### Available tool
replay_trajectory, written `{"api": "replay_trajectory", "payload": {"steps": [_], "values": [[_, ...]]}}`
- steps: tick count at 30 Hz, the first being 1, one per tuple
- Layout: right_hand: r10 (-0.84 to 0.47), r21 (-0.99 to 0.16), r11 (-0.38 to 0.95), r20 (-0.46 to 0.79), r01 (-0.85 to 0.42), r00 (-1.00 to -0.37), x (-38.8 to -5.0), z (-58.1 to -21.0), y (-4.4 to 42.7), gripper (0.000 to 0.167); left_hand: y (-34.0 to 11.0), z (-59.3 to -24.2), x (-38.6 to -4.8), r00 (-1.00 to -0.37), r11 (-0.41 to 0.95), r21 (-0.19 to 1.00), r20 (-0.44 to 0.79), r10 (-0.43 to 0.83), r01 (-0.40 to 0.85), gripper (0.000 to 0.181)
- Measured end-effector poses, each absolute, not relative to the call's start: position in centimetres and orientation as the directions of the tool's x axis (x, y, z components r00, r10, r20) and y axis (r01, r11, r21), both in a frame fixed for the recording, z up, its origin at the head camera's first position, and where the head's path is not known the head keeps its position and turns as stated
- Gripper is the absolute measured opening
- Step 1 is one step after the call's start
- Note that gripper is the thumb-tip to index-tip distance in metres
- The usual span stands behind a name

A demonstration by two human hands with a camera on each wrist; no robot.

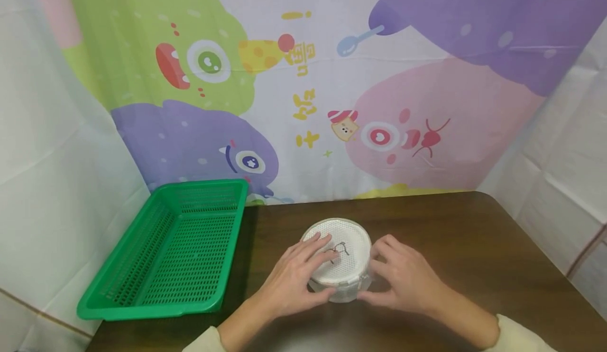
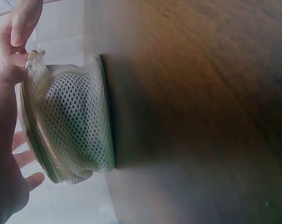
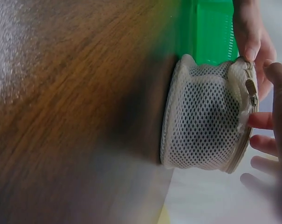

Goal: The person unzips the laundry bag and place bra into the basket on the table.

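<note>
A round white mesh bag (image 1: 348, 231) with a zipped rim stands upright on the brown table, its flat top facing up with a small dark line drawing. My left hand (image 1: 296, 275) lies with its fingers over the top and its thumb at the near rim, holding the bag. At the right side, my right hand (image 1: 405, 278) has its fingertips by the rim, loosely bent. In the right wrist view a metal zipper pull (image 3: 251, 88) hangs at the rim of the mesh bag (image 3: 201, 121), close to the right fingers. What the bag contains cannot be made out.
A green perforated basket (image 1: 232, 236) stands at the table's left side. The brown table (image 1: 441, 225) meets a cartoon-printed cloth (image 1: 303, 173) behind, and pale cloth hangs at both sides.
</note>
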State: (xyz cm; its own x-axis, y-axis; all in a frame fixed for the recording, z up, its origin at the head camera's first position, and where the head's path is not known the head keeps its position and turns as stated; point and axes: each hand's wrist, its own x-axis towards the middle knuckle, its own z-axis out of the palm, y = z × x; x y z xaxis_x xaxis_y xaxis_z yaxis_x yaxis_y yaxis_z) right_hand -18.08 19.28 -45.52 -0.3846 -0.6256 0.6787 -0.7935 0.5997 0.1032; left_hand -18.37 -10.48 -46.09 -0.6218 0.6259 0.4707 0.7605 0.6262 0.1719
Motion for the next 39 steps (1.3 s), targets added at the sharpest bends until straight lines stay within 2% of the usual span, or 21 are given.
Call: {"api": "replay_trajectory", "payload": {"steps": [6,15,28,39], "values": [[-0.649,0.151,0.581,0.678,-0.800,-0.344,-18.13,-45.81,19.07,0.045,-10.39,-46.27,-18.13,-0.639,0.631,0.182,0.424,0.642,0.754,0.050],[-0.669,0.161,0.587,0.649,-0.793,-0.363,-18.02,-46.01,18.89,0.045,-10.36,-46.34,-17.96,-0.625,0.608,0.184,0.393,0.675,0.772,0.040],[-0.669,0.179,0.590,0.655,-0.787,-0.353,-18.01,-46.11,18.62,0.040,-10.30,-46.30,-17.90,-0.610,0.583,0.194,0.356,0.708,0.789,0.035],[-0.673,0.151,0.604,0.623,-0.782,-0.400,-17.76,-46.04,18.71,0.027,-10.21,-46.36,-17.74,-0.578,0.564,0.159,0.374,0.725,0.810,0.033]]}}
